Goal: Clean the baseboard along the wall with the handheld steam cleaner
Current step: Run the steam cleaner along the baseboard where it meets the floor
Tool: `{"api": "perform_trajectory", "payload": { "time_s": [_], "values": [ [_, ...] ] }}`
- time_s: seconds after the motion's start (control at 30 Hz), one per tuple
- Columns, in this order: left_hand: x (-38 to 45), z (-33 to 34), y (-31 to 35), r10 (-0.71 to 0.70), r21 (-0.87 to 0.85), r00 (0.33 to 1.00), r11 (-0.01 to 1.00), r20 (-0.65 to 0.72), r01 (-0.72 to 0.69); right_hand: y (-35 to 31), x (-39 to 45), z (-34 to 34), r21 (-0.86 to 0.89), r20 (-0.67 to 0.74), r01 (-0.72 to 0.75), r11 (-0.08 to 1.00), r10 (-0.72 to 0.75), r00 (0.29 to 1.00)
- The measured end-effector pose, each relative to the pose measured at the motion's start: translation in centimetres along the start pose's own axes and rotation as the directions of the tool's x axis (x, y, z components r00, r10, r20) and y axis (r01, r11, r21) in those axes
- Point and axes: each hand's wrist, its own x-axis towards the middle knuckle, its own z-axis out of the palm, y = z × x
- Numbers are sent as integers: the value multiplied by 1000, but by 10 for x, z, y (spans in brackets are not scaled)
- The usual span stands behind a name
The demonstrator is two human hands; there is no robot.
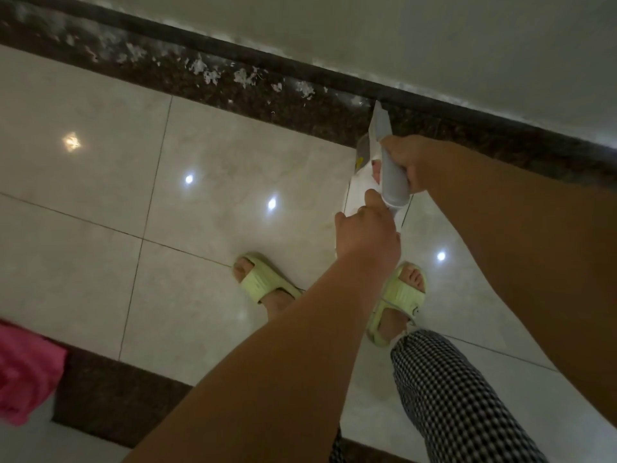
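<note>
steam cleaner gripped by right hand fingers, left hand behind

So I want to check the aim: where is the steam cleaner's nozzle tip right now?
In the head view, right of centre, the nozzle tip points at the dark baseboard, just right of the white flecks; contact is unclear.

The floor is glossy pale tile with thin grout lines, mirroring ceiling lights. A dark speckled border runs along the wall, scattered with white flakes. Two feet in pale green slippers stand on the tiles.
</note>
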Motion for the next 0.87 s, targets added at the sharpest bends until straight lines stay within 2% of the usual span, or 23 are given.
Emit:
{"api": "perform_trajectory", "payload": {
  "time_s": [0.23, 0.5, 0.67, 0.87],
  "values": [
    [-11, -12, -54, -25, -32, 999, 999, 34, 26, 0, -16, 55, 32, 5, -78, 996, 78, 997],
    [-6, -39, -109, 80, -25, 996, 997, 50, -79, -10, -26, 106, 106, -85, -116, 988, 126, 988],
    [12, -57, -132, 121, 3, 992, 993, 32, -121, -25, -21, 125, 114, -121, -74, 991, 88, 989],
    [22, -61, -145, 159, 27, 984, 987, 77, -161, -26, -7, 131, 167, -133, -27, 986, 50, 990]
  ]
}}
